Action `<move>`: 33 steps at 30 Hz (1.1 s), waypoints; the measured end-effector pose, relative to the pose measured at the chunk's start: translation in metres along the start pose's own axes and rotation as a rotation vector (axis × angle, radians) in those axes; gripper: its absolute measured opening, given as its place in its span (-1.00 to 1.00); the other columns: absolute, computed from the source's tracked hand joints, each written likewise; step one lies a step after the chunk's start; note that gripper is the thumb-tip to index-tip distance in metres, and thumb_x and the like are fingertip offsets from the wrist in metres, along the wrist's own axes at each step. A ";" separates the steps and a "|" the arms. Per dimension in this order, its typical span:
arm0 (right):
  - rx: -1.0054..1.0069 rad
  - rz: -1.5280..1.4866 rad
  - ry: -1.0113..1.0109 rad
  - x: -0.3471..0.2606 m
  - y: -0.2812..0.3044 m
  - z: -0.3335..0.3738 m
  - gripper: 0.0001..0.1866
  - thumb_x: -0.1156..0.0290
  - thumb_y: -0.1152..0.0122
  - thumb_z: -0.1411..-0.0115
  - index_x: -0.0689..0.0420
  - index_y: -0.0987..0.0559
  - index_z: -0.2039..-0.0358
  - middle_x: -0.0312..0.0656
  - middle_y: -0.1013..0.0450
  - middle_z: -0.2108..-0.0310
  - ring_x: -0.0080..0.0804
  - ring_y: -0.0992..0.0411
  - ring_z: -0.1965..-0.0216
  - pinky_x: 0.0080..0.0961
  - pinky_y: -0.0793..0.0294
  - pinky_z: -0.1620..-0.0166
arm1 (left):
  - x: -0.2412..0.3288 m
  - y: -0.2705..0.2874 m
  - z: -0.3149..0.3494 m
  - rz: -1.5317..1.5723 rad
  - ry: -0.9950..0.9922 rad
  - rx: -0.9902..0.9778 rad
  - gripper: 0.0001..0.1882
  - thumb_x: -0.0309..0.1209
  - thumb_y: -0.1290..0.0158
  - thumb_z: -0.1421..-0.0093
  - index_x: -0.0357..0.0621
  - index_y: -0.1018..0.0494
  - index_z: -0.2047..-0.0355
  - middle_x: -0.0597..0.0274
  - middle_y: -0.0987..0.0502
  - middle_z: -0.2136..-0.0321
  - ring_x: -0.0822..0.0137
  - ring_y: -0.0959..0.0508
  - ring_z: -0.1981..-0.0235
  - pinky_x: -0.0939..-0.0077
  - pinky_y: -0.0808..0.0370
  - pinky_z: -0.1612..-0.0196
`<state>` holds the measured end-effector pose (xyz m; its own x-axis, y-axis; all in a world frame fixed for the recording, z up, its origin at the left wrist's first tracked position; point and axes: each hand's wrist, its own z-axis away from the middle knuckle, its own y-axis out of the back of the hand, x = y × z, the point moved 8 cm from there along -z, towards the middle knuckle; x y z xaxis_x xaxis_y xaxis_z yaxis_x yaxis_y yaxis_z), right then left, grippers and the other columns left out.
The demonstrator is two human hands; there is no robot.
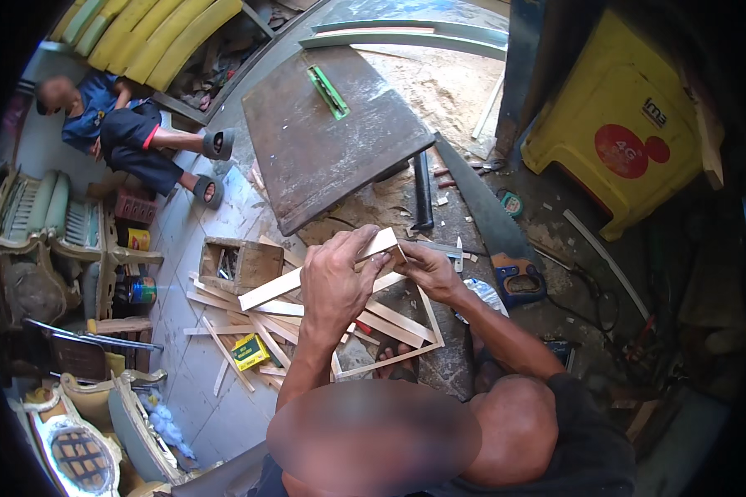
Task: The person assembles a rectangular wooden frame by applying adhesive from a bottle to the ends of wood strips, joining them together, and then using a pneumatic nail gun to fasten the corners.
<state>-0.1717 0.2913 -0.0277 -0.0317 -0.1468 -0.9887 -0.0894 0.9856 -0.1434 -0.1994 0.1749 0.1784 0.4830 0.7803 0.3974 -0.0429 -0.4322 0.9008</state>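
Observation:
My left hand [340, 277] is closed around a pale wooden strip [273, 288], held up slantwise over the work area. The strip's upper end comes up to the fingertips of my right hand [433, 272]. Those fingers are bent and pressed together at this end; a small brownish bit shows between them, too small to name. Below both hands lies a thin wooden frame [429, 315] among several loose wooden strips [282, 331]. A foot is partly visible under the frame.
A dark board [331, 149] bears a green tool [329, 93]. Beside it lie a handsaw [489, 211] and a tape measure [511, 204]. A wooden box [257, 267], a yellow-green packet [249, 352], a yellow plastic stool [617, 124] and chair frames [41, 286] surround me. Another person [124, 124] sits at upper left.

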 end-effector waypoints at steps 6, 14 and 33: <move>0.061 -0.062 0.048 0.018 0.015 0.002 -0.50 0.46 -0.36 -0.28 0.14 -0.55 -0.24 -0.06 -0.58 -0.07 -0.32 -0.53 -0.11 -0.42 -0.47 -0.18 | 0.017 -0.008 -0.016 0.029 -0.063 -0.094 -0.57 -0.31 -0.38 -0.09 -0.17 -0.65 0.03 0.05 -0.68 0.24 0.06 -0.68 0.27 0.24 -0.53 0.17; 0.007 0.034 0.032 0.019 0.010 -0.001 -0.46 0.56 -0.27 -0.35 0.19 -0.45 -0.33 -0.24 -0.48 -0.13 -0.50 -0.44 -0.16 -0.51 -0.45 -0.22 | 0.008 -0.012 -0.021 0.083 -0.017 -0.117 -0.54 -0.34 -0.39 -0.07 -0.23 -0.66 0.02 -0.01 -0.67 0.29 0.13 -0.70 0.31 0.35 -0.57 0.21; 0.090 0.200 -0.014 -0.013 0.028 0.016 -0.36 0.42 -0.37 -0.30 0.10 -0.41 -0.37 -0.09 -0.51 -0.15 -0.27 -0.49 -0.17 -0.37 -0.48 -0.24 | -0.012 -0.013 -0.020 0.137 0.117 -0.053 -0.56 -0.18 -0.33 -0.10 -0.13 -0.68 0.05 0.10 -0.64 0.39 0.07 -0.65 0.41 0.24 -0.51 0.29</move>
<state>-0.1575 0.3225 -0.0192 -0.0265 0.0535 -0.9982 0.0065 0.9986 0.0533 -0.2216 0.1801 0.1656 0.3642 0.7646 0.5317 -0.1486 -0.5159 0.8437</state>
